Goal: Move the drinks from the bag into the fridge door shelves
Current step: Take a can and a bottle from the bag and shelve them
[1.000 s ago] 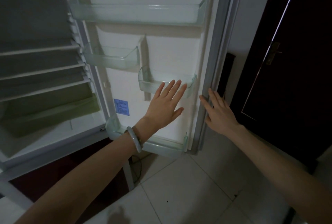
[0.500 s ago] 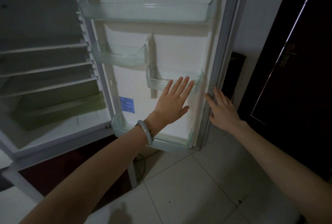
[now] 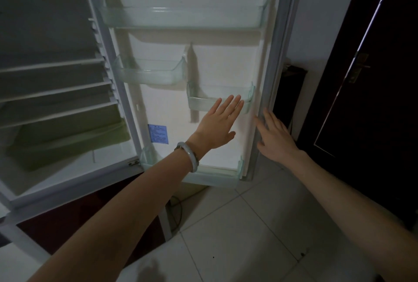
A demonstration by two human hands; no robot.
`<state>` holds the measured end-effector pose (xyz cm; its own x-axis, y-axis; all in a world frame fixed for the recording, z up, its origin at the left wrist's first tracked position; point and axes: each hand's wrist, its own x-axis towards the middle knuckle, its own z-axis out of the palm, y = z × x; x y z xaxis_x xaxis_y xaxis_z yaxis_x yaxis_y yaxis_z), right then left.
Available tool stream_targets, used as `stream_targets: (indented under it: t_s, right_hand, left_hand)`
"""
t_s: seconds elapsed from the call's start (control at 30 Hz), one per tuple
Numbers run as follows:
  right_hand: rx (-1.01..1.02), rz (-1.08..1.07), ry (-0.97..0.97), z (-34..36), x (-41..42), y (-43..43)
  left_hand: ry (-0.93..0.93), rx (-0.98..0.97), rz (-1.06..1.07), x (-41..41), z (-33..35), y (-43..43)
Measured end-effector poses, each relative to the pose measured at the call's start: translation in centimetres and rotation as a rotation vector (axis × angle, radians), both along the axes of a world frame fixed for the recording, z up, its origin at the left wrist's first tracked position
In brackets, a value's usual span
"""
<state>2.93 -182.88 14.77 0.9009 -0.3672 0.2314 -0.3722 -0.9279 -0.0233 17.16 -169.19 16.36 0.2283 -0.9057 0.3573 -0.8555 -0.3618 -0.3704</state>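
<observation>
At the centre, the open fridge door (image 3: 226, 64) shows its bare shelves: a wide top shelf (image 3: 181, 18) at 12 o'clock, two small ones lower. The left hand (image 3: 217, 126), fingers spread flat and empty, reaches toward the small right shelf (image 3: 203, 102). The right hand (image 3: 274, 136), at 3 o'clock, lies open against the door's edge. A bracelet (image 3: 190, 155) circles the left wrist. No drinks or bag are in view.

Door shelves (image 3: 183, 18) all bare, open access; hands (image 3: 217, 126) in front of lower-R shelf (image 3: 199, 102).
</observation>
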Motion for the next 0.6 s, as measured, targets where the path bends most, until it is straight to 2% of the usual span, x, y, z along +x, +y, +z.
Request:
stream_targets:
  t_s: [0.23,0.6]
  right_hand:
    - [-0.021,0.027,-0.036,1.4,0.4,-0.4]
    - [-0.076,0.058,-0.077,1.7,2.8,1.1]
  left_hand:
    - [-0.014,-0.028,0.108,1.1,-0.7,0.1]
    - [-0.013,-0.001,0.075,1.5,-0.7,0.7]
